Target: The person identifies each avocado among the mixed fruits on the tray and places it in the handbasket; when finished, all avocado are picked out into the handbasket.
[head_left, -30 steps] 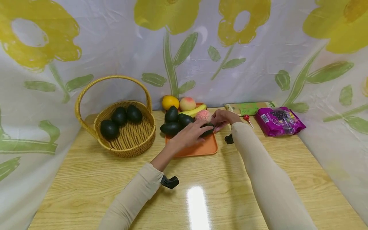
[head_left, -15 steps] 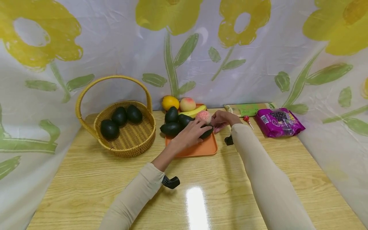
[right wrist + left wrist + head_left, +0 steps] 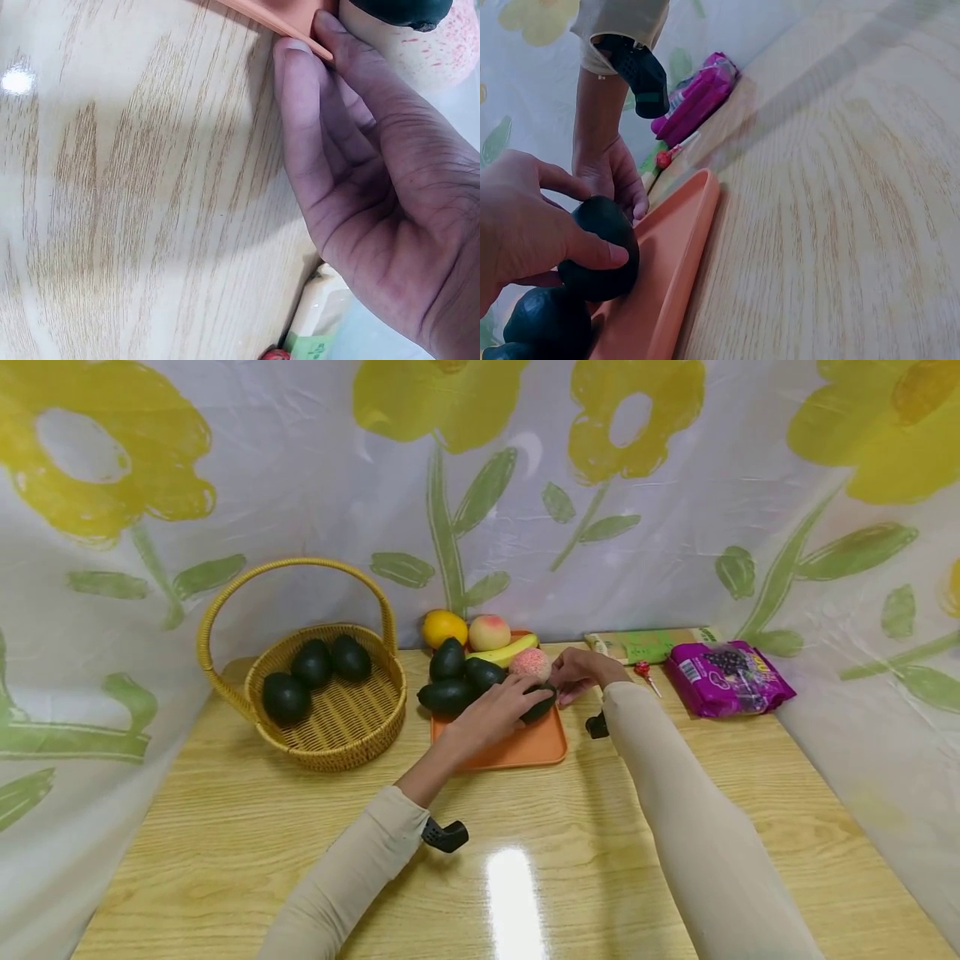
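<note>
My left hand (image 3: 491, 712) grips a dark green avocado (image 3: 607, 219) with thumb and fingers, at the right side of the orange tray (image 3: 534, 748). The right hand (image 3: 382, 172) pinches the tray's rim between thumb and fingers, as the right wrist view shows. A pinkish peach (image 3: 531, 662) sits on the tray just behind the gripped avocado. Beside it lie several more avocados (image 3: 446, 697), a banana (image 3: 504, 652), another peach (image 3: 490, 632) and a lemon-like yellow fruit (image 3: 444, 628).
Left of the tray stands a wicker basket (image 3: 352, 750) with a tall handle, holding three avocados (image 3: 311, 664). To the right lie a purple packet (image 3: 727, 678), a red lollipop (image 3: 643, 669) and a flat green-and-beige package (image 3: 645, 644). A floral cloth hangs behind the table.
Nothing has moved much. The left hand's fingers have settled slightly on the avocado, while the right hand stays at the tray's edge.
</note>
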The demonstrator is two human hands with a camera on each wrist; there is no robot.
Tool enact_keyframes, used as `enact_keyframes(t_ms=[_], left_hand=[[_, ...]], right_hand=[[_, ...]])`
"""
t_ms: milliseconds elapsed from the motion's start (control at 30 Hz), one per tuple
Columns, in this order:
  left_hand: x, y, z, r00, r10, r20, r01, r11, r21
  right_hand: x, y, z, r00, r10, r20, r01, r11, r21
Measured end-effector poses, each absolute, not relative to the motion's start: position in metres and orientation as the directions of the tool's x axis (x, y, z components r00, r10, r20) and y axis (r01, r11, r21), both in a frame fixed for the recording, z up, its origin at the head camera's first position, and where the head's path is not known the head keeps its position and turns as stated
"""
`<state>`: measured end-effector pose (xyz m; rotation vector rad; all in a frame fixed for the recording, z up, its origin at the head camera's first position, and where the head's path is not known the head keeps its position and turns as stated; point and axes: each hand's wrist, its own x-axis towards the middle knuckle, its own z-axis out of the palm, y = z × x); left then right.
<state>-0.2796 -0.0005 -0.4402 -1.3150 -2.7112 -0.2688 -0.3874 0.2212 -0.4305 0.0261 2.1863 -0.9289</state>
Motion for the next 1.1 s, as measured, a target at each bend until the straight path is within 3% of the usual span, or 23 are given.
enact_keyframes(t_ms=[267,533,1100], left_hand=[[-0.278,-0.004,-0.428,-0.633,0.756,0.169,0.774,0.620,0.126],[-0.269,-0.016,-0.411,-0.614,0.746,0.257,0.788,0.594,0.159],[-0.249,-0.062,-0.369,-0.750,0.610,0.255,0.659,0.722,0.211]], right_hand=[[-0.381,0.217,-0.419,-0.719,-0.261,-0.644,0.297,0.722,-0.624],[-0.375,0.216,-0.414,-0.712,-0.275,-0.646,0.296,0.717,-0.631],[-0.382,0.216,-0.425,-0.706,-0.257,-0.660,0.340,0.694,-0.634]])
